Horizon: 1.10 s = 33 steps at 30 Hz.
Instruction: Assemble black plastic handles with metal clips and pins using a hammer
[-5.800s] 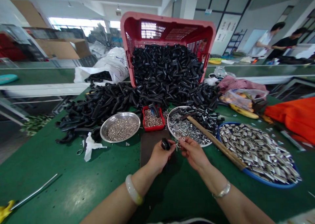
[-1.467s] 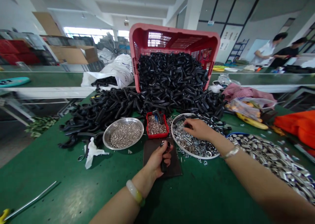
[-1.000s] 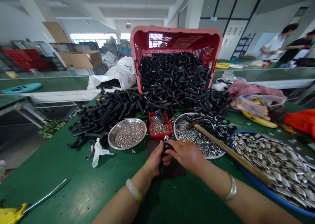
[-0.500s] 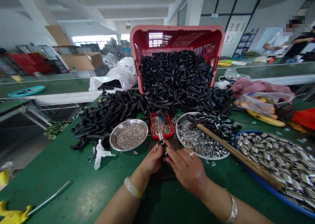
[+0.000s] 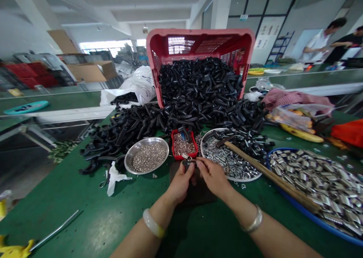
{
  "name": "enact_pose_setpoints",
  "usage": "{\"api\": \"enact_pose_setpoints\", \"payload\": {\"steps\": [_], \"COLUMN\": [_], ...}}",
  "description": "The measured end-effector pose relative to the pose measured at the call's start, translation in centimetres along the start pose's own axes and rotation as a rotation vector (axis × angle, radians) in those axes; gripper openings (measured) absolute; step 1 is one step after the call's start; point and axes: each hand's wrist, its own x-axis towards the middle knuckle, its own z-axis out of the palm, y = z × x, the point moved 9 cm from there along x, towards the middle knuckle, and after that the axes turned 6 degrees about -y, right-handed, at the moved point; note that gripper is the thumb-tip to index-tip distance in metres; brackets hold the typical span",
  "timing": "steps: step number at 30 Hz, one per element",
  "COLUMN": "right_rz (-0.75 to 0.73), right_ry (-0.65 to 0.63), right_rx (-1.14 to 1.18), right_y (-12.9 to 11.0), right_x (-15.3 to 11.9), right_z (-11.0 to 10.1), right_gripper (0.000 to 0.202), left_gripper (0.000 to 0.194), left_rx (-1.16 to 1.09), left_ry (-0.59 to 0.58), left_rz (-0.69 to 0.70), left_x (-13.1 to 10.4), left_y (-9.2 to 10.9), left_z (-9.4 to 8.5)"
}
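Note:
My left hand (image 5: 181, 183) is closed on a small black part (image 5: 189, 162), thumb on top. A shiny ridged metal piece (image 5: 186, 156), like a coil or ribbed clip, sits at the part's far side. My right hand (image 5: 214, 177) pinches at the right end of the same part; whatever else lies between those fingertips is too small to make out. Both hands are above a dark flat block (image 5: 195, 195) on the green table. Just beyond them stands a red tray (image 5: 173, 146) of small metal pins, with a dark-and-blue tool lying in it.
A steel dish (image 5: 126, 162) of tiny metal pieces stands left. On the right, a hammer (image 5: 263, 170) lies across a white plate (image 5: 202, 146) of hardware and a blue basin (image 5: 300, 209) of ridged metal pieces. Behind, black parts spill from a red crate (image 5: 200, 33). Two people stand far right.
The metal piece has tipped from upright to slanting. My right hand has drawn back from lying over the part to pinching its right end. The view has shifted slightly.

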Motion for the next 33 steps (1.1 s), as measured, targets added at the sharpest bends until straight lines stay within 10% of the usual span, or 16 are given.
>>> {"api": "enact_pose_setpoints", "payload": {"steps": [6, 11, 16, 21, 26, 33], "right_rz": [-0.028, 0.239, 0.055, 0.160, -0.011, 0.038], "right_ry": [-0.209, -0.539, -0.183, -0.392, -0.170, -0.254], "right_rx": [-0.342, -0.050, -0.345, -0.201, -0.421, -0.402], "right_y": [1.3, 3.9, 2.2, 4.0, 1.9, 1.8], "right_x": [0.8, 1.3, 1.9, 1.7, 1.7, 1.3], "right_z": [2.5, 4.6, 1.9, 3.6, 1.5, 2.4], "right_gripper": [0.035, 0.075, 0.055, 0.068, 0.041, 0.044], "left_gripper": [0.042, 0.042, 0.038, 0.039, 0.039, 0.036], "left_rx": [0.136, 0.089, -0.133, -0.036, -0.171, -0.177], "left_ry": [0.084, 0.111, 0.073, 0.066, 0.073, 0.039], "left_rz": [-0.036, -0.056, -0.180, -0.185, -0.176, -0.221], "left_x": [-0.2, -0.2, 0.2, 0.2, 0.2, 0.1], "left_y": [-0.1, -0.7, -1.6, -1.4, -1.7, -1.7], "left_z": [-1.2, -1.7, -1.5, -1.7, -1.8, -1.9]}}
